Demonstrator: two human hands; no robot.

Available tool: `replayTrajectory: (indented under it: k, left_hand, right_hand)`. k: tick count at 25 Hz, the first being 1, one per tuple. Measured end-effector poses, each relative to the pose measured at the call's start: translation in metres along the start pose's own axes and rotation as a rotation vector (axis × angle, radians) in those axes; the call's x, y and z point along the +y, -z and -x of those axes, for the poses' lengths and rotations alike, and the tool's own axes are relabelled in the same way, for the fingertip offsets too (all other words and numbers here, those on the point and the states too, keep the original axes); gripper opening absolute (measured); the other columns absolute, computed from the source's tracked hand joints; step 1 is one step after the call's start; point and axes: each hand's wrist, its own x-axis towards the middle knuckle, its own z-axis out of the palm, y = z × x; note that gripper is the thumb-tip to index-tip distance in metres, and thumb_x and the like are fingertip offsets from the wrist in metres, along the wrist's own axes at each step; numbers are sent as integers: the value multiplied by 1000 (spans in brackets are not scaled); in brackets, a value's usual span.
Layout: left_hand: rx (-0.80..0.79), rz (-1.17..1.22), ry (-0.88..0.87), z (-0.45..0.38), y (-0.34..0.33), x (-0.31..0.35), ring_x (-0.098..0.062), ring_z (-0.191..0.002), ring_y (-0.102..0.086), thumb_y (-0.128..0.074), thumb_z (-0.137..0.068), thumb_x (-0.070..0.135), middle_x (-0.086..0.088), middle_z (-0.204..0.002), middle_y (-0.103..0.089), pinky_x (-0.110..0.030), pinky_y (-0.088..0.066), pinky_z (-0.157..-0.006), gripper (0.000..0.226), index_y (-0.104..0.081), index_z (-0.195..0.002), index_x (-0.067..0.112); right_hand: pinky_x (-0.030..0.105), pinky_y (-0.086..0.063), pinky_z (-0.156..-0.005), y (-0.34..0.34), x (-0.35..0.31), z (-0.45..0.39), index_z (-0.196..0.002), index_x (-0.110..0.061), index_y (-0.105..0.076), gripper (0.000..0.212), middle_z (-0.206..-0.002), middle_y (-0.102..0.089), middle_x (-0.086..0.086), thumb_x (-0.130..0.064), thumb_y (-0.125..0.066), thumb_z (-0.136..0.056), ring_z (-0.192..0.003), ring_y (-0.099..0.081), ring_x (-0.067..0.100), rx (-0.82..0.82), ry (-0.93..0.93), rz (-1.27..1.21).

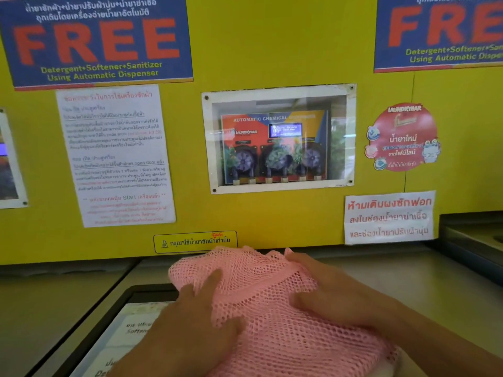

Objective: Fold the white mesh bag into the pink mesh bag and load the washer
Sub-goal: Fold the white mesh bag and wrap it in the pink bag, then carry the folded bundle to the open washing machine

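Note:
The pink mesh bag (261,308) lies bunched on the grey top of the washer (386,270), reaching from the yellow wall down to the bottom edge of the view. My left hand (198,317) presses on its left side with straight fingers. My right hand (321,289) lies flat on its right side, fingertips near the far edge. A small pale patch (392,370) peeks out under the bag's lower right corner; I cannot tell whether it is the white mesh bag.
A black-framed lid with a white label (119,330) sits in the washer top at the lower left, partly under the bag. The yellow wall (272,63) behind carries posters, notices and a windowed chemical dispenser (277,148). Another machine's top (473,235) adjoins at the right.

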Motion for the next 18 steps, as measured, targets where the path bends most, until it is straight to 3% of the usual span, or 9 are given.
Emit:
replayTrajectory:
  k: [3,5,7,12,16,18]
  left_hand:
    - [87,218,-103,-4,2,-4,-21,-137,-34,-68,-82,39,-2,-160,-14,-40,-29,-114,90,-5,-145,55]
    - [173,367,-132,-4,5,-6,-17,-127,-37,-69,-82,19,0,-152,-27,-36,-32,-107,90,-16,-145,53]
    - [238,475,-126,-4,6,-8,-18,-132,-36,-70,-80,10,1,-154,-30,-37,-30,-109,91,-22,-145,50]
    - [324,575,-149,-3,1,-8,-12,-116,-42,-73,-78,6,2,-147,-41,-31,-35,-96,73,-46,-130,51]
    - [120,511,-136,4,4,-14,-6,-110,-47,-80,-72,18,8,-142,-40,-24,-38,-87,80,-41,-130,57]
    - [72,441,-143,16,2,-12,-8,-119,-46,-80,-71,26,15,-141,-38,-27,-38,-95,82,-37,-133,59]
  right_hand:
    - [30,-35,-96,0,-5,9,-144,-54,-21,83,-142,-38,-16,-40,-71,-79,-123,-43,12,-39,-7,-80]
    - [32,-38,-93,-5,-8,15,-143,-53,-24,87,-134,-40,-14,-34,-75,-75,-117,-45,12,-27,-24,-153]
    - [33,-37,-95,-9,-11,21,-141,-53,-27,86,-133,-35,-16,-31,-76,-74,-120,-43,13,2,-22,-228]
    - [32,-43,-96,-13,-17,30,-129,-54,-38,70,-133,-44,-11,-29,-74,-74,-114,-49,10,21,75,-313]
    - [18,-40,-74,-16,-16,31,-129,-47,-42,68,-128,-44,-9,-16,-73,-76,-100,-48,1,-4,74,-410]
    - [18,-38,-67,-15,-15,30,-130,-44,-43,68,-125,-44,-6,-9,-69,-77,-99,-48,5,-25,71,-422]
